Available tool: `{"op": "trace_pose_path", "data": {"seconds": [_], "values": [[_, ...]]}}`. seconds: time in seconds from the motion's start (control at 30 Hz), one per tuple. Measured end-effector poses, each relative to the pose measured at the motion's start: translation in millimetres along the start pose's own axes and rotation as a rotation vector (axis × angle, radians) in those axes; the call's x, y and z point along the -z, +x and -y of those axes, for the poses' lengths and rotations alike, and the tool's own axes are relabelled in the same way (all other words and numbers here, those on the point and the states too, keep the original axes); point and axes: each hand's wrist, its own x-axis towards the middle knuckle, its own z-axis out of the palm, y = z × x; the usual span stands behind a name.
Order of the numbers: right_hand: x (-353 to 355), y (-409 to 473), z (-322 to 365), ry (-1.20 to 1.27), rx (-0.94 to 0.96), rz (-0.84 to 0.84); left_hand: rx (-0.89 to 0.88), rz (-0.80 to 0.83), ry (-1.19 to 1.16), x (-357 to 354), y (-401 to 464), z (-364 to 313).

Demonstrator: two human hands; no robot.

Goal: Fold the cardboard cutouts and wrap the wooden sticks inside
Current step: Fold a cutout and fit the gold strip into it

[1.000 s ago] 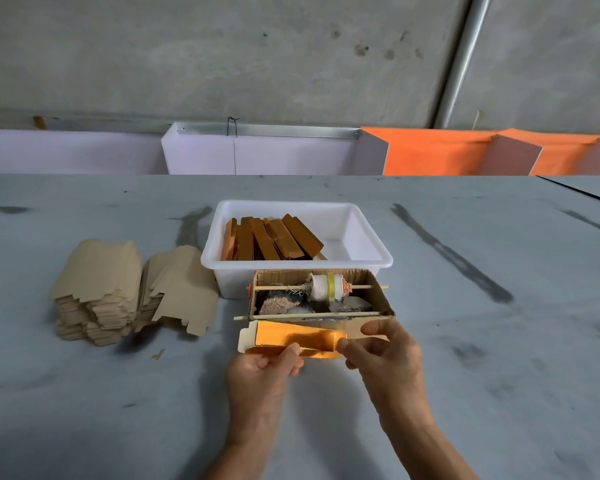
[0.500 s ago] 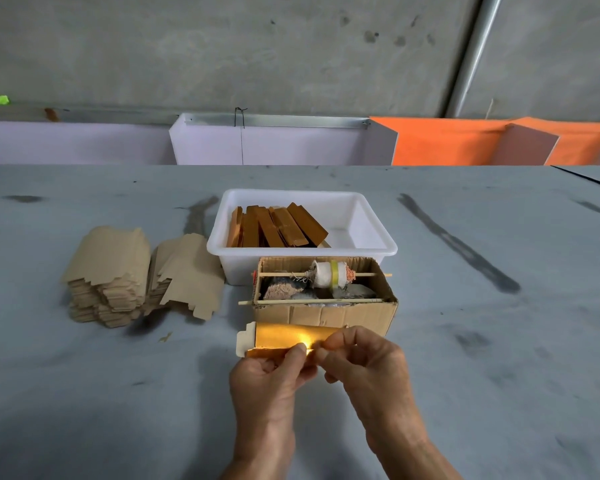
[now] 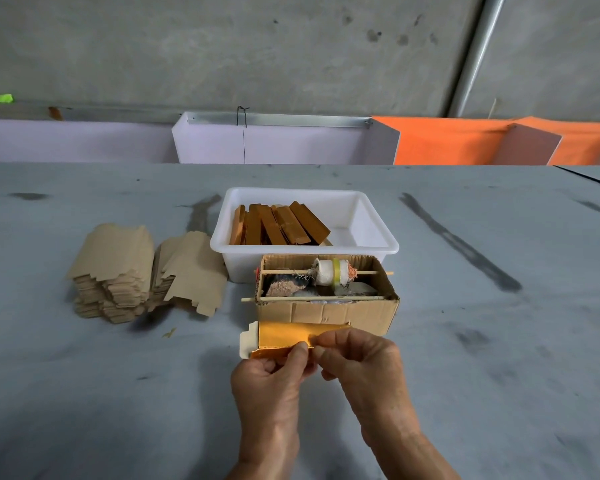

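A folded gold cardboard cutout (image 3: pixel 284 336) with a white end tab lies lengthwise just in front of me, over the grey table. My left hand (image 3: pixel 271 379) grips its near edge from below, thumb on top. My right hand (image 3: pixel 364 362) pinches the same edge beside the left thumb and covers the cutout's right end. Any stick inside it is hidden. Several brown wooden sticks (image 3: pixel 281 225) lean in a white plastic tub (image 3: pixel 378 233) behind. Two stacks of flat brown cardboard cutouts (image 3: pixel 118 271) lie at the left.
A small open cardboard box (image 3: pixel 326 313) stands between the tub and my hands, holding a white spool on thin skewers and scraps. White and orange panels (image 3: pixel 447 140) line the table's far edge below a concrete wall.
My right hand has slid left along the cutout from its right end to meet the left thumb. The gold flap has come down flatter, and the view has shifted slightly.
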Motion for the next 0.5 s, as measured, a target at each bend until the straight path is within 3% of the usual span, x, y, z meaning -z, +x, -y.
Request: {"op": "trace_pose_path", "data": {"seconds": [0.5], "values": [[0.4,-0.1,3.0,-0.122,0.006,-0.002,0.04,-0.008,0.0,2.6,-3.9,3.2]]}}
